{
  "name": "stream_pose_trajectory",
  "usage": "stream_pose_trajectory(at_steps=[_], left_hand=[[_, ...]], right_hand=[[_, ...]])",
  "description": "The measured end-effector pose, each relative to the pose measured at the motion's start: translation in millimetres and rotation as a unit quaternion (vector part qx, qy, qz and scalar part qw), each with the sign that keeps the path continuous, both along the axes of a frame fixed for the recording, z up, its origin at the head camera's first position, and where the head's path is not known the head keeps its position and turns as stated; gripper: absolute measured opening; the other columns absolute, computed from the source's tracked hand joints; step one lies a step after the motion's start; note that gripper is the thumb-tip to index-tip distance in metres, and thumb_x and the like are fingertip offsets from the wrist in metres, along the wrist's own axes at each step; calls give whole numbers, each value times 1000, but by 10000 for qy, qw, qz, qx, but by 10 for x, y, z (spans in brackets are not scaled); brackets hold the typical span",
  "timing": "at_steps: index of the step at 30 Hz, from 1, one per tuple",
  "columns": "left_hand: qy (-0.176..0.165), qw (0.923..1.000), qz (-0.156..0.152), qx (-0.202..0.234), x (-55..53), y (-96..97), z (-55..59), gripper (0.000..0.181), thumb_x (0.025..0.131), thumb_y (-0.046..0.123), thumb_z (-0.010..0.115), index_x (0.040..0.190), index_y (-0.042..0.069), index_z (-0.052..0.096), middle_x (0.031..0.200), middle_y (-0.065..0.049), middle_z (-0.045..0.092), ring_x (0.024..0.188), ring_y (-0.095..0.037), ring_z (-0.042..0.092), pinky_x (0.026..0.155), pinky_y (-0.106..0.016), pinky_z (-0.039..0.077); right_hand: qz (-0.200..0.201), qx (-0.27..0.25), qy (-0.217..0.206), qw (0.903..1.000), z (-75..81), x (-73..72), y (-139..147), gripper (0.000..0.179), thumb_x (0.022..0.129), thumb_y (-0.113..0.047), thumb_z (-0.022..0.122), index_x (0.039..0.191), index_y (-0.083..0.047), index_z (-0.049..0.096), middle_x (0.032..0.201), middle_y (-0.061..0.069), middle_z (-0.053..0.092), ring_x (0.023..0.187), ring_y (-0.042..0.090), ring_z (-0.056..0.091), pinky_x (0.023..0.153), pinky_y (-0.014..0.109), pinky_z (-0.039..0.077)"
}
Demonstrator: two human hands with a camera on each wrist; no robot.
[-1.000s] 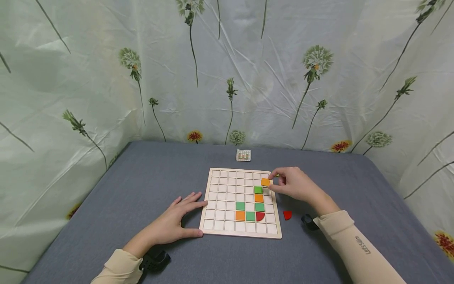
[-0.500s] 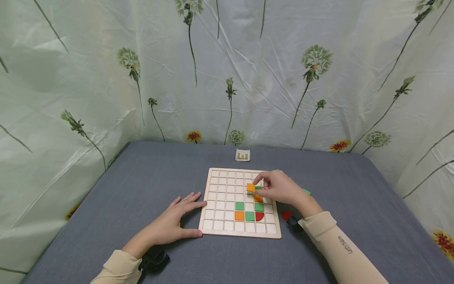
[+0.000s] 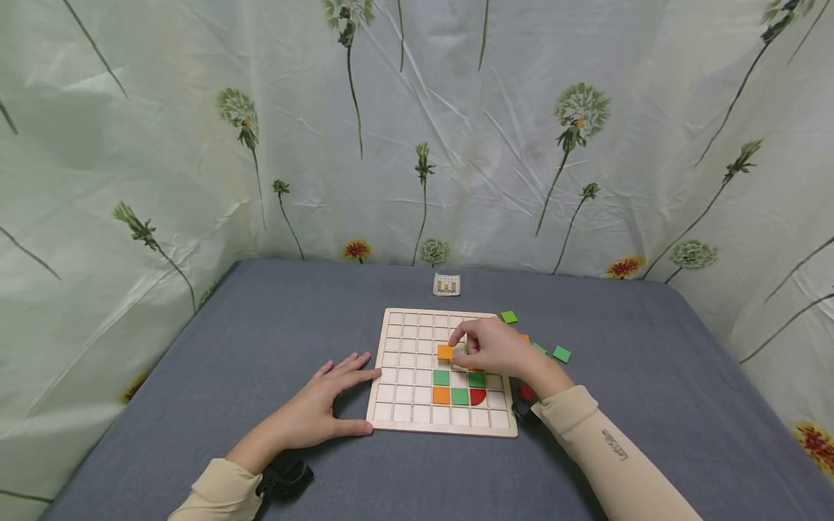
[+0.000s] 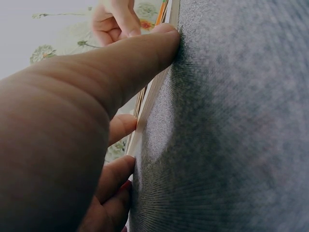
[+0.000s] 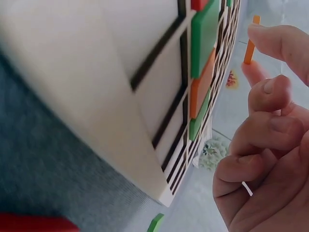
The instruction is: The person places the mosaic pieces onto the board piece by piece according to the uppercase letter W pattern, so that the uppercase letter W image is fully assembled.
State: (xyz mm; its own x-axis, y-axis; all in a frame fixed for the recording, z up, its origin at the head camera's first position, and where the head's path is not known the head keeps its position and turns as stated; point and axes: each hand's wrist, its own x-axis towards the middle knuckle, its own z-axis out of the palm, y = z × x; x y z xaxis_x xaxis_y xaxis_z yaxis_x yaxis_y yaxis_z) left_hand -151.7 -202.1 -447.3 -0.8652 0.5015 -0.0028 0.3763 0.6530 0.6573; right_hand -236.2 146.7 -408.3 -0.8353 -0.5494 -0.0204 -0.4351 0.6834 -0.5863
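Observation:
Between thumb and index finger, my right hand [image 3: 495, 349] pinches an orange square tile [image 3: 445, 352] over the wooden grid board [image 3: 399, 427]. In the right wrist view the orange tile [image 5: 251, 40] shows edge-on, raised above the board's surface. My left hand [image 3: 322, 405] lies with fingers spread at the board's left edge, thumb and fingertips against the frame. Green tiles [image 3: 441, 378], an orange tile [image 3: 441, 396] and a red quarter-round tile [image 3: 478, 396] sit in the board's cells. My right hand partly covers the tiles in the upper right cells.
Right of the board lie loose tiles: a light green one [image 3: 509, 317], a green one [image 3: 562, 354] and a red one [image 3: 526, 392], partly hidden by the right wrist. A small patterned card [image 3: 446, 284] lies behind the board. A floral curtain [image 3: 417, 130] hangs behind the table.
My right hand has carried the orange tile leftward and a little nearer, from the board's upper right to over its middle columns. The left hand has stayed put.

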Motion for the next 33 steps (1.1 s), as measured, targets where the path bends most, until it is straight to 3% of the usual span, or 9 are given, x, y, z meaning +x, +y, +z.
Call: stream_pose_trajectory(at_steps=[9,33], left_hand=[[95,9999,33,-52,0,7,-21,83,85,54,88,157,24,58,175,-9,37,165,-40,28,130,-75,12],[92,10000,6,-13,-18,-5,-27,83,85,55,88,157,25,57,175,-9,36,165,-40,26,129,-75,11]], right_hand=[[14,133,-263,9996,-33,4,-42,16,93,-25,83,107,-18,77,63,-8,52,54,6,43,59,22,39],[98,326,-347,9988,-23,-7,-83,16,94,-24,83,108,-19,78,67,-6,56,59,8,48,60,22,39]])
